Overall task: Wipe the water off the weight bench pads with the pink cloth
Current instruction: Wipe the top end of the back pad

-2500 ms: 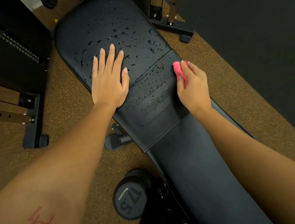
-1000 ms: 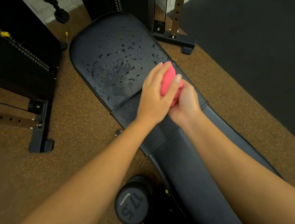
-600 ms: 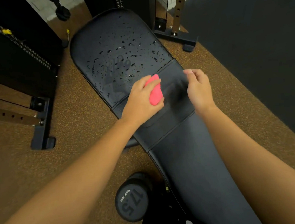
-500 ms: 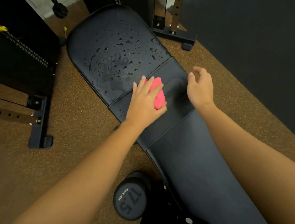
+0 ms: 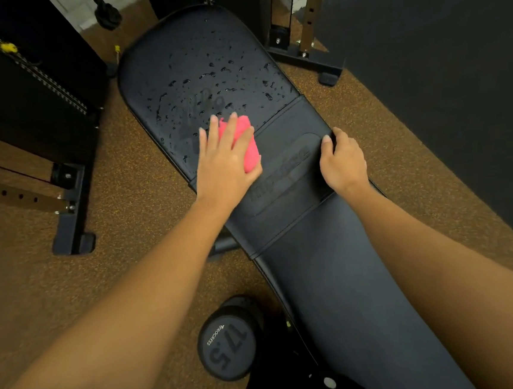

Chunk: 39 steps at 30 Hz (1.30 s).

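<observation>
Fingers (image 5: 213,136) of the left hand (image 5: 224,163) draped over the wadded pink cloth (image 5: 249,147), thumb hooked round its near edge. They pressed it onto the bench pad (image 5: 298,228), likely to sweep the droplets (image 5: 222,70) at its 12 o'clock. At 3 o'clock, the right hand (image 5: 342,160) curled over the pad's edge, probably bracing the bench.

One wide-angle camera rides on my head, looking forward and steeply down along the long black padded weight bench (image 5: 334,280). It sits close. My forearms enter from the bottom corners, and speckled brown rubber floor (image 5: 126,205) shows on both sides.
</observation>
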Each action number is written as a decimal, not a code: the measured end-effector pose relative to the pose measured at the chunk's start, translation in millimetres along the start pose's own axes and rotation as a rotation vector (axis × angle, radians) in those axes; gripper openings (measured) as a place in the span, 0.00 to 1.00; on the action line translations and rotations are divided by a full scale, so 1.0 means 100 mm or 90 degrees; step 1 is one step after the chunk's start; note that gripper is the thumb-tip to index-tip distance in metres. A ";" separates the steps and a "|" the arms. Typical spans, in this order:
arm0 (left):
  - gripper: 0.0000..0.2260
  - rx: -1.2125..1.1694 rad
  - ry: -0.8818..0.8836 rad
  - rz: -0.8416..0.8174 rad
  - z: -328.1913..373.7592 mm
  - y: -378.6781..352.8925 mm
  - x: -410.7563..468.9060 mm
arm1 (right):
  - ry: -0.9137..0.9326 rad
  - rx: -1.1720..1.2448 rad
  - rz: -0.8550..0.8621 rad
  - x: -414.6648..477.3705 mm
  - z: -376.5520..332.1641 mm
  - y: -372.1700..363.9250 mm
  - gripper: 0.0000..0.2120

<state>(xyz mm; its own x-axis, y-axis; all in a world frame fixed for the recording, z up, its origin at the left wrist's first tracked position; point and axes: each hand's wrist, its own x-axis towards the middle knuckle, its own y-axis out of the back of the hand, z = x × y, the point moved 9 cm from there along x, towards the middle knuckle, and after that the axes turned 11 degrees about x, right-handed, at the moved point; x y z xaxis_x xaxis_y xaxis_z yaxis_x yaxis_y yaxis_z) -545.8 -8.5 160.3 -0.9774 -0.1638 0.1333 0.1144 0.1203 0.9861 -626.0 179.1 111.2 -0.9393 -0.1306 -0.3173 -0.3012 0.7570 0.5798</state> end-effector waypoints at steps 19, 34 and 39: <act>0.24 -0.054 0.036 0.011 0.10 -0.01 -0.23 | -0.012 0.019 -0.038 0.01 0.01 0.00 0.24; 0.25 -0.006 0.010 0.014 -0.06 -0.01 -0.41 | -0.011 0.027 -0.027 0.02 0.03 0.01 0.24; 0.25 -0.045 -0.024 0.004 0.13 -0.03 -0.47 | -0.010 0.023 -0.008 0.02 0.01 -0.01 0.24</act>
<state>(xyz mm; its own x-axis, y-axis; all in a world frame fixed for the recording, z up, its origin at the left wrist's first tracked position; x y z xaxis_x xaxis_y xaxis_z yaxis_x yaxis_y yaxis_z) -503.1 11.8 149.7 -0.9826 -0.1259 0.1362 0.1306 0.0522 0.9901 -627.6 179.3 109.1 -0.9328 -0.1296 -0.3363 -0.3059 0.7781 0.5487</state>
